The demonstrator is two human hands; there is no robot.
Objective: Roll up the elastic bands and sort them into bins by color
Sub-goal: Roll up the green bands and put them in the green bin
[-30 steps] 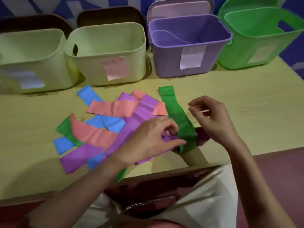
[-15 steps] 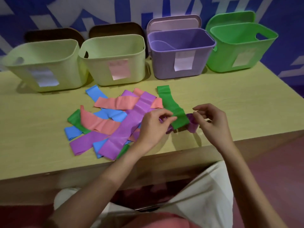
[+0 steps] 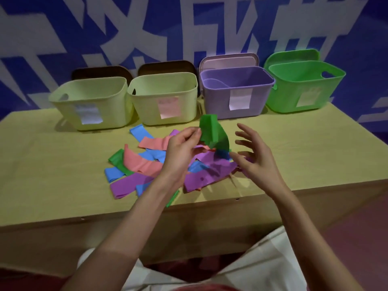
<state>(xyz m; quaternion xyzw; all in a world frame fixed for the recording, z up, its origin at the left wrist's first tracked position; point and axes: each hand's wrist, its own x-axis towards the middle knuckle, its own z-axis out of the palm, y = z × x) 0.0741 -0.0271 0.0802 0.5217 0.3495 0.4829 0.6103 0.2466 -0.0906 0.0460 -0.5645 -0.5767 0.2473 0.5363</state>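
Note:
My left hand (image 3: 182, 148) pinches a green elastic band (image 3: 212, 133) and holds it up off the table, its free end standing above the pile. To the right of that band my right hand (image 3: 255, 154) is spread with straight fingers and holds nothing. Under both hands lies a heap of flat bands: purple (image 3: 210, 173), salmon pink (image 3: 140, 162), blue (image 3: 139, 132) and another green one (image 3: 118, 161). Along the back stand two pale yellow bins (image 3: 92, 101) (image 3: 165, 99), a purple bin (image 3: 235, 93) and a green bin (image 3: 304, 87).
The bins stand on a light wooden table (image 3: 304, 148) whose front edge runs just below the pile. Each bin has a paper label on its front. Lids lean behind the bins against a blue and white wall. My lap shows at the bottom.
My left hand has lifted the green band off the table. My right hand has let go of the small purple roll and spread its fingers. The camera has tilted upward.

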